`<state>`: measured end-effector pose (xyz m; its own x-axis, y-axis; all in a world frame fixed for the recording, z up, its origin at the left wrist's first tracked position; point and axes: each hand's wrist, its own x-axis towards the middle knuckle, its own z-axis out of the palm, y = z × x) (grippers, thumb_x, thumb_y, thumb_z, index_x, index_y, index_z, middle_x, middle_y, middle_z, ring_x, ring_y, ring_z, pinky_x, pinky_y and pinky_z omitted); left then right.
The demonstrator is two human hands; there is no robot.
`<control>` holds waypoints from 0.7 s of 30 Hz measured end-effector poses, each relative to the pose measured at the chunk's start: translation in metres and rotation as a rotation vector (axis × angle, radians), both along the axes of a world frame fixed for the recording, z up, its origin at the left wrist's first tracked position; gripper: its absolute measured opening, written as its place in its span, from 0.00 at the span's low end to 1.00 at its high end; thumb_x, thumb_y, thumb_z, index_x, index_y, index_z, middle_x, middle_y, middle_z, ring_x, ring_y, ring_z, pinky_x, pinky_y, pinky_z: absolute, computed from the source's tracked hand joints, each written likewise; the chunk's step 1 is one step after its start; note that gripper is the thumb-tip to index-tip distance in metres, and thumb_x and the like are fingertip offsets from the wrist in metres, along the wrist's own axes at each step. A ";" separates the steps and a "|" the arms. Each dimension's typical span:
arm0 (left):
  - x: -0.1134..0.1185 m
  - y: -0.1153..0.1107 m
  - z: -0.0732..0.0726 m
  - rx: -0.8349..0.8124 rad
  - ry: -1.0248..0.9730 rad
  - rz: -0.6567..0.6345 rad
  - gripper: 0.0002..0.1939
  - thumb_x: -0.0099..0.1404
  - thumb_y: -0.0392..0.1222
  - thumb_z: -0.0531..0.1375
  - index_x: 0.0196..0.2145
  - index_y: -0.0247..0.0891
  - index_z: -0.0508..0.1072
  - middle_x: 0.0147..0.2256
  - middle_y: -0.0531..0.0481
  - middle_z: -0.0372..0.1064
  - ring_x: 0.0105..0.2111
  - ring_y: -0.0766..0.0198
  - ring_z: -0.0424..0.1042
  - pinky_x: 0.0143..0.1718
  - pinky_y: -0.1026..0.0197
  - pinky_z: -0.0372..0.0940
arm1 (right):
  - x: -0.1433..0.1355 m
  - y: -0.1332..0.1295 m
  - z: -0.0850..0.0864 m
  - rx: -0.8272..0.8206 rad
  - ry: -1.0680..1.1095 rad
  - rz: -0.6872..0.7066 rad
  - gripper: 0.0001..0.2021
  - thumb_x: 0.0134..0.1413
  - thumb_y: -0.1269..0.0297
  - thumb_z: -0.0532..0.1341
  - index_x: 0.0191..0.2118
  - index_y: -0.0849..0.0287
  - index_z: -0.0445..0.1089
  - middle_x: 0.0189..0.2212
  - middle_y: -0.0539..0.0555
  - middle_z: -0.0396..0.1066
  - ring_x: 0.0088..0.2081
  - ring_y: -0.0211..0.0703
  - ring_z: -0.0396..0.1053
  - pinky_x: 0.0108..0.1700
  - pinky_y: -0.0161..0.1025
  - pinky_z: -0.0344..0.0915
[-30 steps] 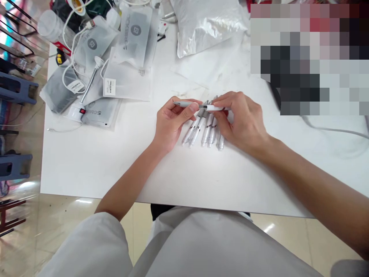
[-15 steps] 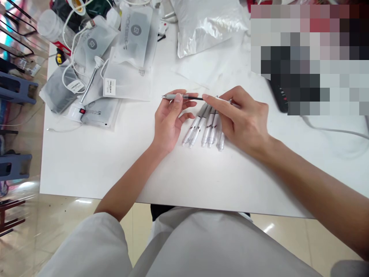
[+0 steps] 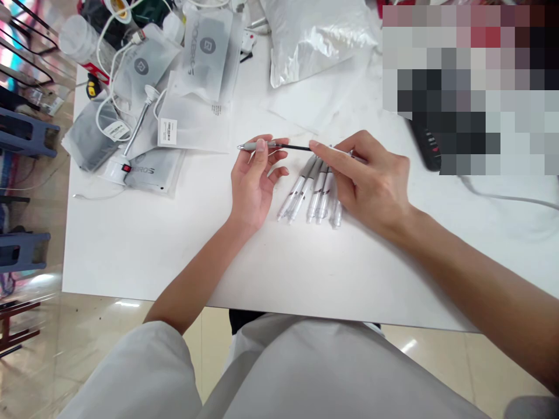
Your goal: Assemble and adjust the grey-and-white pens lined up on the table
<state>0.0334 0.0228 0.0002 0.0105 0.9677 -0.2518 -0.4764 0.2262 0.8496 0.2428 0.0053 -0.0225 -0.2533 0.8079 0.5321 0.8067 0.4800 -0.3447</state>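
Note:
My left hand [image 3: 253, 186] pinches the grey front part of a pen [image 3: 251, 146], its tip pointing left. A thin black refill [image 3: 294, 147] sticks out of that part to the right and reaches the fingertips of my right hand [image 3: 371, 174]. My right hand is closed around a white pen barrel [image 3: 340, 152], mostly hidden by its fingers. Below, between the hands, several white and clear pens [image 3: 317, 195] lie fanned out on the white table [image 3: 174, 250]; my right hand partly covers the rightmost ones.
Frosted plastic bags [image 3: 196, 125] with dark contents, white cables and a small white lamp-like stand [image 3: 140, 125] crowd the back left. A large shiny bag [image 3: 318, 41] lies at the back. A black object with buttons [image 3: 425, 145] and a grey cable [image 3: 510, 198] are at right.
My left hand has moved slightly left with the grey pen part, and more of the black refill shows between the hands. My right hand has barely moved.

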 end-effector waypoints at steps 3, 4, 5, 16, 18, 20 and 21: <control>0.000 0.000 -0.001 0.013 -0.018 0.003 0.08 0.74 0.49 0.65 0.45 0.45 0.76 0.51 0.49 0.79 0.54 0.60 0.79 0.43 0.63 0.73 | -0.002 0.001 0.000 0.052 0.032 0.002 0.20 0.73 0.68 0.54 0.64 0.45 0.73 0.42 0.52 0.77 0.30 0.39 0.70 0.30 0.39 0.62; 0.000 0.000 -0.001 0.011 -0.019 0.007 0.08 0.73 0.49 0.65 0.45 0.45 0.76 0.50 0.49 0.79 0.53 0.60 0.79 0.43 0.63 0.74 | -0.003 0.001 0.001 0.071 0.047 0.000 0.19 0.73 0.67 0.55 0.63 0.47 0.74 0.41 0.52 0.77 0.30 0.39 0.70 0.30 0.39 0.62; 0.001 0.001 -0.001 0.006 -0.016 0.012 0.08 0.73 0.50 0.65 0.45 0.45 0.76 0.50 0.49 0.79 0.53 0.61 0.79 0.43 0.63 0.74 | -0.004 0.001 0.002 0.081 0.056 -0.004 0.18 0.74 0.67 0.55 0.61 0.49 0.75 0.40 0.52 0.77 0.30 0.38 0.70 0.29 0.39 0.61; 0.000 0.001 -0.002 0.009 -0.009 0.004 0.08 0.72 0.49 0.66 0.44 0.45 0.77 0.48 0.50 0.79 0.50 0.62 0.79 0.42 0.64 0.73 | -0.010 -0.001 0.013 0.034 0.064 -0.028 0.13 0.74 0.58 0.56 0.49 0.53 0.78 0.36 0.53 0.77 0.25 0.38 0.65 0.27 0.40 0.58; 0.000 0.001 -0.001 -0.001 -0.010 -0.002 0.09 0.72 0.49 0.67 0.44 0.44 0.77 0.48 0.50 0.79 0.49 0.63 0.79 0.43 0.64 0.73 | -0.010 -0.001 0.013 0.037 0.058 -0.028 0.13 0.74 0.56 0.57 0.47 0.54 0.78 0.35 0.52 0.76 0.24 0.37 0.65 0.26 0.39 0.58; 0.000 0.001 -0.001 -0.023 -0.009 -0.006 0.09 0.72 0.50 0.67 0.45 0.44 0.77 0.48 0.50 0.79 0.49 0.63 0.80 0.43 0.63 0.74 | -0.010 0.000 0.013 0.019 0.045 -0.042 0.14 0.74 0.55 0.56 0.46 0.53 0.78 0.34 0.52 0.76 0.25 0.37 0.65 0.27 0.39 0.57; 0.000 0.001 -0.001 -0.032 -0.010 -0.008 0.10 0.71 0.50 0.67 0.45 0.44 0.77 0.48 0.50 0.79 0.49 0.62 0.80 0.44 0.63 0.74 | -0.010 0.000 0.012 0.012 0.040 -0.045 0.14 0.74 0.55 0.56 0.45 0.53 0.78 0.33 0.52 0.76 0.25 0.37 0.65 0.27 0.39 0.57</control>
<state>0.0336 0.0242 -0.0006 0.0213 0.9590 -0.2825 -0.4829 0.2573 0.8370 0.2329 0.0052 -0.0101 -0.1952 0.8117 0.5504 0.8133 0.4477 -0.3717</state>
